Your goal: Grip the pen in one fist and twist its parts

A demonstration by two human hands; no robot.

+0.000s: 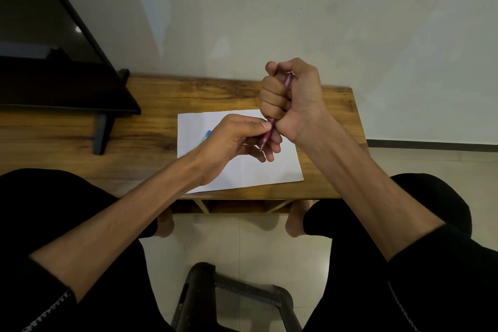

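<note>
Pink translucent plastic pen [272,127] sits right of the frame's centre, held nearly upright above a white sheet of paper [242,170] on the brown wooden table [151,105]. The right hand [292,100] is a closed fist wrapped round the pen's upper barrel, whose top end shows by the thumb. The left hand [237,140] pinches the lower barrel between thumb and fingertips, just above the metal tip, which points down toward the paper. Judging by this two-handed hold, the step in hand looks like twisting or pulling the pen's lower section against the barrel; whether the parts have separated I cannot tell. The next move would call for a steady fist and a firm pinch, kept over the paper. A small blue item [207,135] peeks out beside the left hand. A black monitor [54,67] stands at upper left.
</note>
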